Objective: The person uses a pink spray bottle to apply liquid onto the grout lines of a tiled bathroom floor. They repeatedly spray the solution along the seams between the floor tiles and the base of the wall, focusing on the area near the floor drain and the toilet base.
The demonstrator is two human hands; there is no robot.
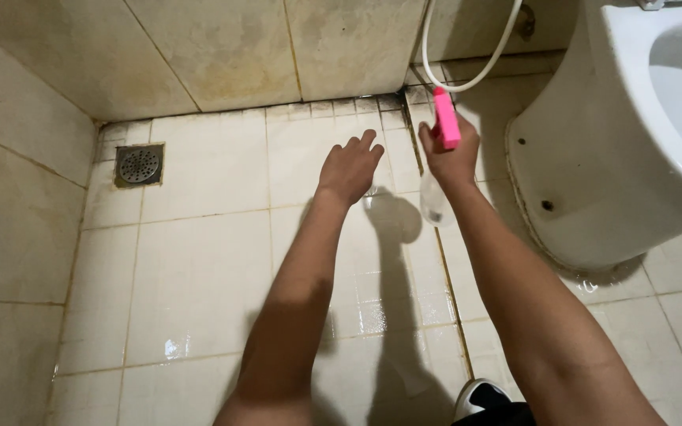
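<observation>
My right hand [453,154] grips a spray bottle with a pink trigger head [445,118] and a clear body [434,201] that hangs below my wrist. The nozzle points toward the far corner of the tiled floor [207,260]. My left hand [350,167] is stretched out beside it, palm down, fingers apart, holding nothing, hovering over the wet pale floor tiles.
A white toilet [593,158] stands at the right, its base stained. A white hose [475,75] hangs down the back wall. A round metal floor drain [139,164] sits at the far left corner. Stained tile walls [222,47] close the back and left. My shoe [479,398] shows at the bottom.
</observation>
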